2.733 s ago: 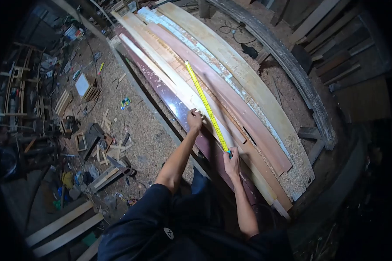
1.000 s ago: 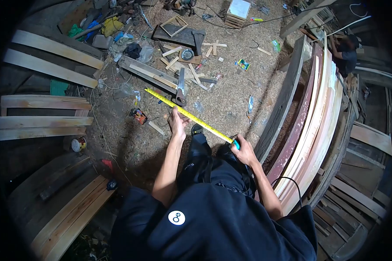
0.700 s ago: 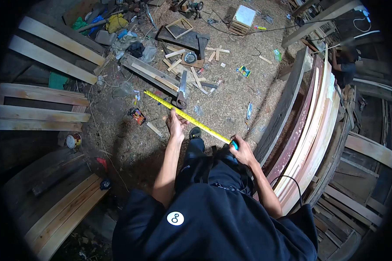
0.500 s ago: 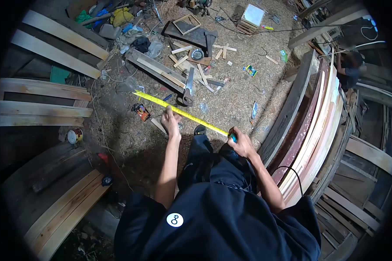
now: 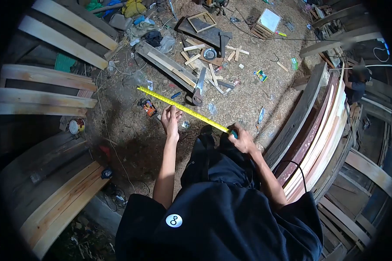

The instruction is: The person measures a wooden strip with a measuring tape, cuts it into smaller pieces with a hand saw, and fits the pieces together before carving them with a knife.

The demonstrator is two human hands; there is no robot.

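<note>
My right hand (image 5: 243, 140) grips the teal case of a tape measure (image 5: 184, 110) above the littered floor (image 5: 161, 143); its yellow blade runs straight, pointing up and left. My left hand (image 5: 171, 122) is just below the blade, fingers curled; I cannot tell whether they pinch it. My right fingers mostly hide the case.

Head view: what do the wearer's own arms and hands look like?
Left hand and right hand ungloved, no watch visible. Loose, dark sleeves end around the elbows; forearms uncovered. Dark shirt, round white badge with a black marking.
</note>
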